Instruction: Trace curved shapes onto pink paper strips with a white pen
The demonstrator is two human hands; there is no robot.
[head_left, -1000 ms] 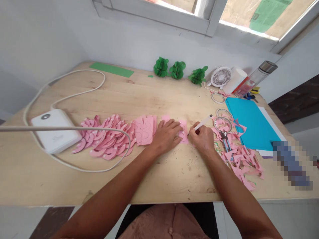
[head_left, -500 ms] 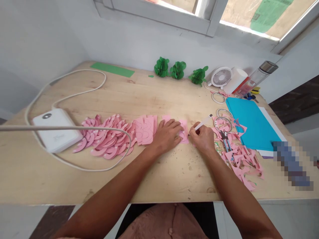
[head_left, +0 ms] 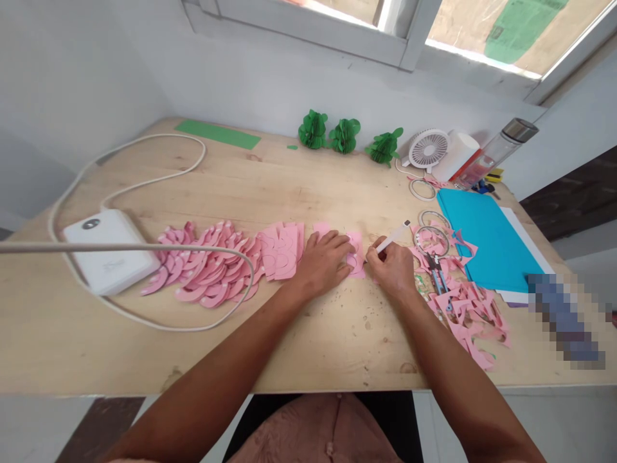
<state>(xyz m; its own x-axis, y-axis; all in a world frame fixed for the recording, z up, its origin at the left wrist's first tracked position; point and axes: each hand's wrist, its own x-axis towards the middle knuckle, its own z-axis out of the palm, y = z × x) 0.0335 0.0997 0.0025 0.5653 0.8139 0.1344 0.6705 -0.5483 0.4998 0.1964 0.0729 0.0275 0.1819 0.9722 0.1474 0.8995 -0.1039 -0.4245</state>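
My left hand (head_left: 328, 260) lies flat, fingers stretched, pressing a pink paper sheet (head_left: 355, 241) with curved outlines to the table. Part of a pale shape shows under its fingertips. In my right hand (head_left: 391, 267) a white pen (head_left: 395, 236) is pinched, its dark tip at the right edge of that sheet. Left of my left hand lie pink sheets with drawn curves (head_left: 279, 251). Farther left is a heap of curved pink paper cutouts (head_left: 216, 263). Pink paper scraps (head_left: 475, 308) and scissors (head_left: 438, 275) lie right of my right hand.
A white cable (head_left: 168, 329) loops over the left of the table (head_left: 308, 360) by a white power bank (head_left: 103, 254). Along the wall stand green paper ornaments (head_left: 343, 136), a small fan (head_left: 428, 150) and a bottle (head_left: 499, 151). Blue sheets (head_left: 486, 238) and tape rolls (head_left: 431, 242) lie right.
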